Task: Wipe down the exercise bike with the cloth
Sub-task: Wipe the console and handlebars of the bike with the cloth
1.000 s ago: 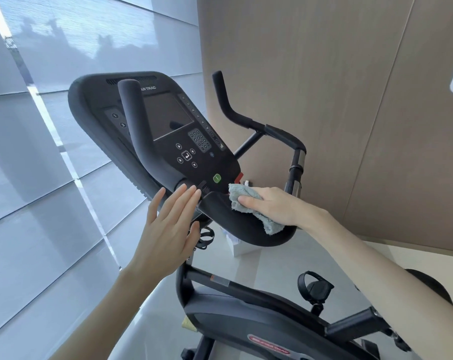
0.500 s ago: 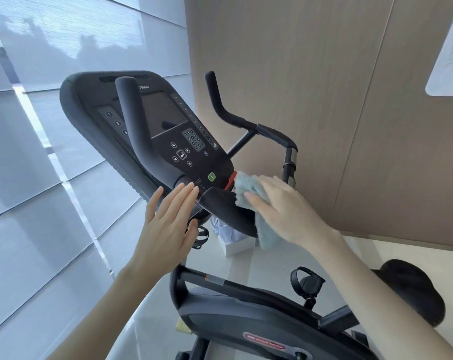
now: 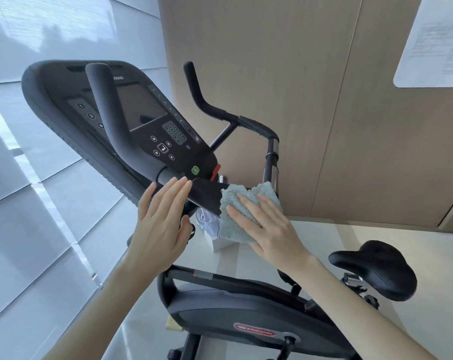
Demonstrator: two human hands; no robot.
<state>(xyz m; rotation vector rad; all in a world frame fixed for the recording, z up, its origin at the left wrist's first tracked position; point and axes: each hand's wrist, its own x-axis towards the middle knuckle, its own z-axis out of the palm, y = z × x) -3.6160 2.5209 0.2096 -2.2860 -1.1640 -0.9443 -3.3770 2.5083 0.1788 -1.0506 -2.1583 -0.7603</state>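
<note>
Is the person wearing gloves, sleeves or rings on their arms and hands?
No. The left arm and right arm are bare, with no sleeves in view. The left hand and right hand have no gloves, rings, watch or bracelets. The nails look short and plain.

The cloth (image 3: pixel 248 201) in the middle is soft and fluffy, like a pale blue towel. The console (image 3: pixel 51 94) at the upper left is dull black plastic, but its screen (image 3: pixel 139 107) is smooth and shiny. The handlebar (image 3: pixel 108 113) across it looks matt and rubbery. A short metal tube (image 3: pixel 273 149) right of the middle shines like silver. The saddle (image 3: pixel 376 268) at the lower right is dull black. The cover (image 3: pixel 220 313) at the bottom is smooth grey plastic. The wall (image 3: pixel 298 74) looks like pale, matt wood, with a white paper sheet (image 3: pixel 438 40) at the upper right. The floor (image 3: pixel 350 235) is a little shiny.
</note>
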